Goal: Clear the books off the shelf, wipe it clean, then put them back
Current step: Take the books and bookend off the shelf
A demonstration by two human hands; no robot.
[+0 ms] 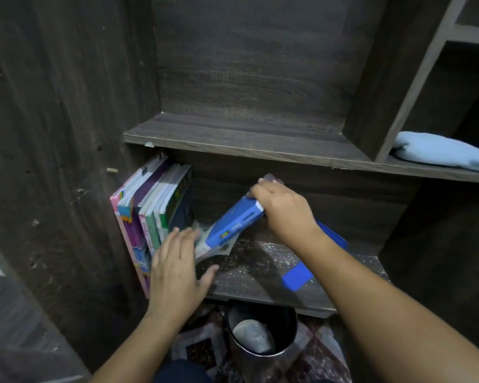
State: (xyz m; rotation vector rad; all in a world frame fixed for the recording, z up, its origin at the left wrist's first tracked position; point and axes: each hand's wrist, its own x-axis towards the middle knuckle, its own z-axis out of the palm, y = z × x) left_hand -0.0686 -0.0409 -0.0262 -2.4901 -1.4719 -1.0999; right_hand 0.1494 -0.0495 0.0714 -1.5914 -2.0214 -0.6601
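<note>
**Lower shelf: one blue book in hand, a row standing at the left end**

Containers. A dark round bin (pixel 262 334) stands on the floor at six o'clock, just below the front edge of the shelf (pixel 260 269). It holds a crumpled white wad (pixel 252 334). The compartment at two o'clock, one level up, holds a folded light-blue cloth (pixel 443 153). On the lower shelf a row of books (pixel 155 208) stands at nine o'clock against the side wall, tops tipped slightly to the right.

Obscured. A flat blue item (pixel 297 280) lies on the shelf at four o'clock. The right forearm crosses it, so only its two ends show and its kind cannot be told. A dark corner pokes out above the right knuckles and cannot be identified. The shelf board is strewn with pale specks. A patterned rug (pixel 199 346) shows round the bin, cut off by the lower frame edge.

Hands. The right hand (pixel 285 210) has its fingers curled over the top end of a blue book (pixel 233 225) at the middle of the shelf. The book is tilted, upper end toward three o'clock, lower end toward the row. Pale loose pages (pixel 212 250) lie under its lower end. The left hand (pixel 177 268) is flat, fingers straight and spread, grasping nothing, with its fingertips at the foot of the row. Whether they touch the books cannot be confirmed.
</note>
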